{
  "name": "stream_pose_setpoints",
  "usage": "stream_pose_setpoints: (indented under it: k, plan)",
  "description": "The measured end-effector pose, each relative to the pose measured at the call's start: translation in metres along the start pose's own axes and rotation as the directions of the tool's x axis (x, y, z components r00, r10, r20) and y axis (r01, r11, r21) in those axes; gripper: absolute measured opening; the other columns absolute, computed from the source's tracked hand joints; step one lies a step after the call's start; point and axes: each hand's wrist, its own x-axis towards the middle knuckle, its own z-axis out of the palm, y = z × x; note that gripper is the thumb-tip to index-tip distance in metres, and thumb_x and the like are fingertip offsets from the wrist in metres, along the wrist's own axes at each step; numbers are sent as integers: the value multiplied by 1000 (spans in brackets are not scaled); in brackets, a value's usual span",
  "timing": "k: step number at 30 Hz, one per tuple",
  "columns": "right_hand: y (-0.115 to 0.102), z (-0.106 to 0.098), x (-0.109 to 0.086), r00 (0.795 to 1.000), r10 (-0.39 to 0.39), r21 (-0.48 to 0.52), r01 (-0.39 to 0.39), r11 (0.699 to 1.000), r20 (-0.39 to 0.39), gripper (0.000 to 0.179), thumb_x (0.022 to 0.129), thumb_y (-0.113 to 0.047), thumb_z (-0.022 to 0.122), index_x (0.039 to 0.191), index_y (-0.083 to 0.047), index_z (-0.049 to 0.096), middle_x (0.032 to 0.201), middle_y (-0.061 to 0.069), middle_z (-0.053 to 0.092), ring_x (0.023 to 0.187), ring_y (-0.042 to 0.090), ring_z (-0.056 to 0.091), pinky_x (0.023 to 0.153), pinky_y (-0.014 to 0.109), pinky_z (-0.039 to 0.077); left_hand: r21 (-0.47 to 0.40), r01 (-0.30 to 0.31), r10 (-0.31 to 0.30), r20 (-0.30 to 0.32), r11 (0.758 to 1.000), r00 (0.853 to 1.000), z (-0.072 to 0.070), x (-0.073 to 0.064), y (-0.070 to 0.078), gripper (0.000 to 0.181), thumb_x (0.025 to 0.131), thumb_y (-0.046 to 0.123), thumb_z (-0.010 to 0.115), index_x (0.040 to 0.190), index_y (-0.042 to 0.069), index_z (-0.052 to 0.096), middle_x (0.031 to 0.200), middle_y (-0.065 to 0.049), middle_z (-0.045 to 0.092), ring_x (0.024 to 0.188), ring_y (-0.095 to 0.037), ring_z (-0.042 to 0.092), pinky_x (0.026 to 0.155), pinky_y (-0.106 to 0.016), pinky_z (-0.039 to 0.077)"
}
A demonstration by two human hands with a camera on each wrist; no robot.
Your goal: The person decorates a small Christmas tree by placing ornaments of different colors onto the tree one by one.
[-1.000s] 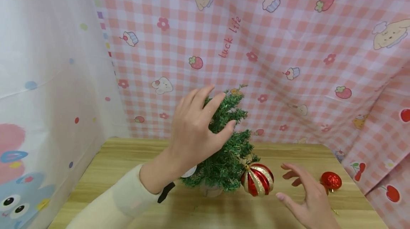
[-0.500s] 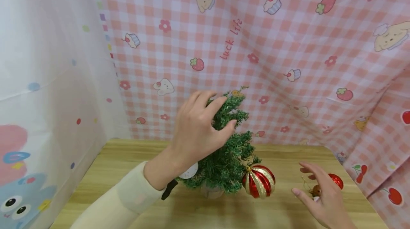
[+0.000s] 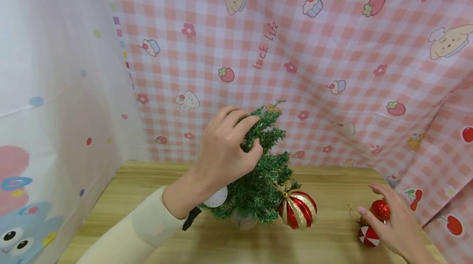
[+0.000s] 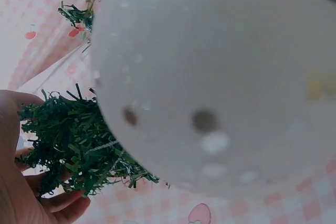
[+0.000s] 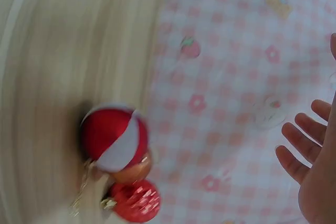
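Observation:
A small green Christmas tree (image 3: pixel 271 173) stands on the table. Curled fingers of my left hand (image 3: pixel 225 145) lie around its upper left side; the left wrist view has them behind the branches (image 4: pixel 79 140). A red and gold striped bauble (image 3: pixel 298 210) hangs at the lower right of the tree. On the lower left hangs a white bauble (image 3: pixel 217 197), partly covered by my wrist. My right hand (image 3: pixel 400 223), fingers apart and holding nothing, is beside a red-and-white bauble (image 3: pixel 368 236) and a shiny red bauble (image 3: pixel 380 209).
The right wrist view also has an orange-gold bauble (image 5: pixel 134 172) between those two, with a gold cord (image 5: pixel 79 195) nearby. A pink checked cloth (image 3: pixel 332 50) hangs behind the wooden table (image 3: pixel 159 177). White printed fabric (image 3: pixel 74 91) closes off the left side.
My right hand has moved right, away from the striped bauble to the loose baubles, uncovering the red-and-white one. My left hand's fingers have curled in more at the tree.

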Motion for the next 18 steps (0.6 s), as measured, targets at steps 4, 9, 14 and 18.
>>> stream_pose_setpoints:
  k: [4,9,14,18]
  plan:
    - [19,-3,3,999,46,-63,-45,997,16,64,86,-18,85,139,3,57,137,30,58,110,46,54,84,58,41,-26,-15,15,-13,1000,1000,0,-1,-3,28,81,7,74,108,0,77,103,-15,73,102,-34,65,94,-44,55]
    - [46,-4,6,996,74,-88,-69,994,55,63,90,-22,81,140,5,55,139,35,54,116,57,53,85,71,39,-62,-31,30,-21,998,999,0,0,-5,29,79,4,75,107,-1,77,104,-16,74,104,-34,65,96,-43,54]
    - [77,-3,6,995,42,-87,-34,996,94,54,94,-17,76,140,5,56,139,33,54,121,62,49,90,77,36,-95,-35,33,-23,995,999,0,1,-7,29,78,4,75,107,-2,77,104,-16,74,104,-33,65,93,-41,55]
    - [99,-6,7,986,30,-113,-11,994,163,50,92,-4,71,139,4,57,141,31,52,121,62,49,81,73,42,-131,-34,31,-23,991,999,0,1,-10,29,79,3,74,107,-2,77,104,-16,73,104,-33,65,93,-41,55]
